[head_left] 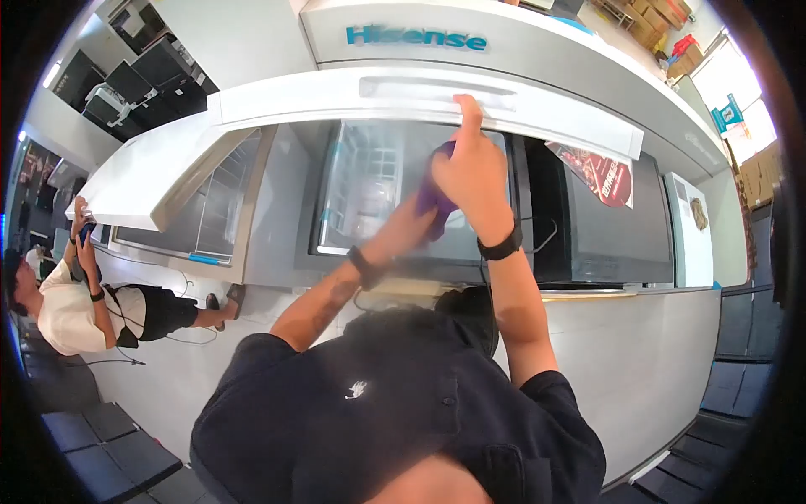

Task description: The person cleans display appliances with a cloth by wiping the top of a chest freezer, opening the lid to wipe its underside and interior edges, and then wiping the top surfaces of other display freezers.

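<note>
Watching through the head camera, I am seeing two bare hands working close together above an appliance's open compartment, with a bunched purple cloth (pixel 430 197) between them. The right hand (pixel 474 168) is pointing its index finger up at the recessed grip (pixel 403 86) of a long white panel (pixel 294 92); its other fingers are curling in beside the cloth, and I am not able to tell whether they are pinching it or whether the fingertip is touching the panel. The left hand (pixel 407 225) is blurring at the cloth's lower part, its fingers partly hidden, so I am leaving its grip undecided. A pale gridded insert (pixel 378 168) is showing below.

I am judging the cloth light, soft and limp, hardly fragile, likely folding wherever it is being pressed; its bunched middle is offering the surest hold, while a loose edge would be flopping. The panel is looking stiff and smooth, perhaps slippery, its recess giving fingers the best purchase.
</note>
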Demonstrator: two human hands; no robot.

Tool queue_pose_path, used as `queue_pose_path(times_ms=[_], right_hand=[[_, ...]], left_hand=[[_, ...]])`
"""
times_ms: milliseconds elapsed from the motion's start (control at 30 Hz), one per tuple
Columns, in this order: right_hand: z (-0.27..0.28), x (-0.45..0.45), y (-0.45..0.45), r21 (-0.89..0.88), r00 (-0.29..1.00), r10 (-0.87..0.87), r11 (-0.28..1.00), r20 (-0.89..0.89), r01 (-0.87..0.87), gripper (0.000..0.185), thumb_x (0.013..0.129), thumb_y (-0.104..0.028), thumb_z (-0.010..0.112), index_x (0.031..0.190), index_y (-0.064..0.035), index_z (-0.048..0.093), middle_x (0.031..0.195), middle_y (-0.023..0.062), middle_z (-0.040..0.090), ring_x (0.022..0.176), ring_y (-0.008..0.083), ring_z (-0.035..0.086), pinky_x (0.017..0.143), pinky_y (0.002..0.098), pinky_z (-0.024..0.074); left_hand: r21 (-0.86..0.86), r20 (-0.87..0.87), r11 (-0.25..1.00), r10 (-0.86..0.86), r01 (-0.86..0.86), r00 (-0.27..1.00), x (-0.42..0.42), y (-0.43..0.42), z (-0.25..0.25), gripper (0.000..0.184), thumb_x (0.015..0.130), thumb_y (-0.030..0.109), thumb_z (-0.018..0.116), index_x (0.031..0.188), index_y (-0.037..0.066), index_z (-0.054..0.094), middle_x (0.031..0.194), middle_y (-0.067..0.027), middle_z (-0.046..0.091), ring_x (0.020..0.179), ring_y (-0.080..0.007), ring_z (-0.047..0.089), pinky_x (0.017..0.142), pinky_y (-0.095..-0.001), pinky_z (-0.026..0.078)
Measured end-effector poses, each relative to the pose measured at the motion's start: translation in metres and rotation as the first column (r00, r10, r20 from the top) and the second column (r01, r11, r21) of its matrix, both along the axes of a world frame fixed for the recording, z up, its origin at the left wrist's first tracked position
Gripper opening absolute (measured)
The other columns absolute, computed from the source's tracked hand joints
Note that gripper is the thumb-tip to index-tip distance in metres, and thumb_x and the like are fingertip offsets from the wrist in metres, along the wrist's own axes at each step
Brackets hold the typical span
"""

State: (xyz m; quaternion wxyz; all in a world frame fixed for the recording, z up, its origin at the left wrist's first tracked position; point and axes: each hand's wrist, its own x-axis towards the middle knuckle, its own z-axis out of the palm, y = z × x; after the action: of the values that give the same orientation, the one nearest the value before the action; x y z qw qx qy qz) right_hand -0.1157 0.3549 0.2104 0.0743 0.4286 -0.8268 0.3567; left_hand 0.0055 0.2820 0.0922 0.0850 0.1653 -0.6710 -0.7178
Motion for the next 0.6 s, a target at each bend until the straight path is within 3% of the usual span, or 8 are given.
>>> queue_pose_path(times_ms=[100,167,300,367,467,533,600], right_hand=[[-0.009,0.006,0.003,-0.021,1.000,-0.003,1.000,-0.004,0.003,0.073,0.071,-0.007,0.059,0.139,-0.0123,0.034,0.082,0.0134,0.066,0.072,0.0386,0.066,0.066,0.0469,0.0521],[-0.011,0.009,0.008,-0.006,0.999,0.015,1.000,0.031,-0.015,0.073,0.071,-0.006,0.060,0.138,-0.0121,0.034,0.083,0.0138,0.067,0.073,0.0392,0.066,0.066,0.0475,0.0522],[-0.022,0.023,0.018,-0.040,0.995,0.038,0.999,0.093,-0.034,0.073,0.072,-0.007,0.060,0.139,-0.0120,0.033,0.085,0.0151,0.068,0.075,0.0405,0.066,0.068,0.0492,0.0525],[-0.038,0.034,0.029,-0.081,0.987,0.066,0.995,0.147,-0.055,0.071,0.073,-0.008,0.061,0.138,-0.0117,0.033,0.087,0.0159,0.068,0.076,0.0410,0.066,0.069,0.0498,0.0526],[-0.079,0.044,0.040,-0.124,0.983,0.069,0.991,0.172,-0.048,0.067,0.075,-0.008,0.063,0.135,-0.0096,0.035,0.089,0.0169,0.069,0.077,0.0411,0.067,0.070,0.0487,0.0528],[-0.103,0.050,0.045,-0.202,0.984,0.093,0.978,0.152,-0.061,0.064,0.075,-0.007,0.064,0.133,-0.0080,0.037,0.090,0.0173,0.069,0.077,0.0405,0.067,0.070,0.0467,0.0527],[-0.113,0.055,0.052,-0.241,0.976,0.129,0.967,0.175,-0.085,0.063,0.075,-0.006,0.065,0.132,-0.0067,0.039,0.094,0.0190,0.067,0.079,0.0391,0.067,0.070,0.0449,0.0526]], left_hand=[[-0.095,0.143,0.993,-0.050,0.064,0.988,0.006,0.000,0.036,0.030,0.102,0.024,0.052,0.126,0.006,0.048,0.087,-0.0012,0.063,0.063,-0.0064,0.056,0.048,-0.0228,0.045],[-0.164,0.094,0.985,-0.033,0.048,0.995,0.011,-0.002,0.026,0.030,0.101,0.023,0.053,0.126,0.007,0.048,0.088,-0.0012,0.063,0.064,-0.0060,0.056,0.048,-0.0225,0.044],[-0.045,0.027,0.998,-0.031,0.032,0.999,0.029,0.006,0.004,0.033,0.101,0.020,0.054,0.130,0.006,0.047,0.089,-0.0013,0.063,0.065,-0.0059,0.057,0.049,-0.0225,0.045],[-0.516,-0.298,0.838,0.017,-0.177,0.954,0.029,0.011,-0.040,0.036,0.100,0.019,0.054,0.132,0.004,0.046,0.088,-0.0014,0.063,0.062,-0.0066,0.057,0.048,-0.0229,0.046],[-0.371,-0.209,0.916,0.075,-0.150,0.975,0.031,0.023,-0.084,0.039,0.100,0.018,0.053,0.134,0.000,0.045,0.089,-0.0038,0.065,0.055,-0.0091,0.057,0.047,-0.0253,0.047],[-0.026,0.128,0.999,0.030,-0.027,0.991,0.045,0.036,-0.038,0.039,0.100,0.018,0.053,0.133,0.000,0.045,0.090,-0.0046,0.065,0.054,-0.0093,0.057,0.046,-0.0255,0.047],[-0.112,0.165,0.993,-0.017,0.036,0.986,0.048,0.037,-0.036,0.038,0.100,0.019,0.053,0.132,0.001,0.045,0.088,-0.0043,0.064,0.054,-0.0084,0.057,0.045,-0.0245,0.046]])
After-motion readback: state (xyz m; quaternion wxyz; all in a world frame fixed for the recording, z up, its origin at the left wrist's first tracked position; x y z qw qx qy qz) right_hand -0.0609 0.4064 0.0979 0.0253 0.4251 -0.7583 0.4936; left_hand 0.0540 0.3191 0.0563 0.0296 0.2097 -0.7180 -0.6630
